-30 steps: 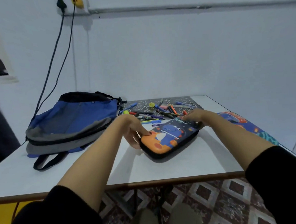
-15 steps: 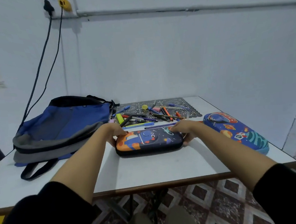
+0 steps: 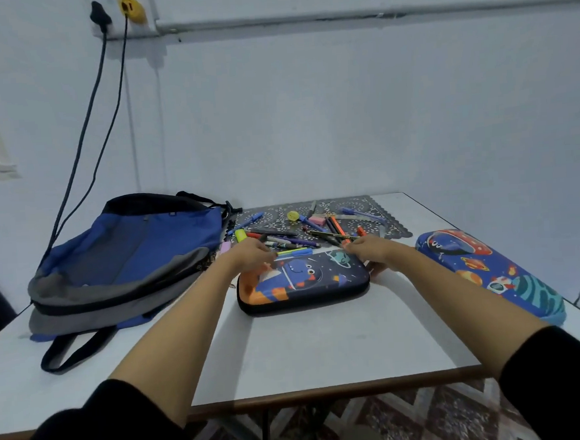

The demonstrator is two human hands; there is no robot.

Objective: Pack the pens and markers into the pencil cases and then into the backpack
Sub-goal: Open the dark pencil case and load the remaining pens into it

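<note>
A hard-shell pencil case [image 3: 303,284] lies closed and flat near the middle of a white table [image 3: 325,351]. It is dark, glossy and round-cornered, with a cartoon space print in orange and blue. The person's right hand [image 3: 375,253] clasps its right end, fingers curled over the far corner and thumb against the near side. The left hand [image 3: 250,255] reaches to the case's far left corner, knuckles up. That hand is blurred, so it cannot be told whether its fingers grip the shell or merely touch it. Both forearms stretch out bare from black sleeves [image 3: 108,435].

Just behind the case, a loose scatter of pens and markers [image 3: 293,235] — slim plastic barrels in blue, orange, yellow and black — lies on a dark, lace-patterned mat [image 3: 377,213] with a scalloped edge. A second pencil case [image 3: 484,275], longer and bright blue with rockets and planets, sits near the right wrist along the table's right edge. On the left a soft fabric backpack [image 3: 129,251], blue and grey with black trim, lies slumped on its side, one strap [image 3: 74,348] looping toward the near edge. Two dark cables [image 3: 95,106] run up the pale wall behind it.
</note>
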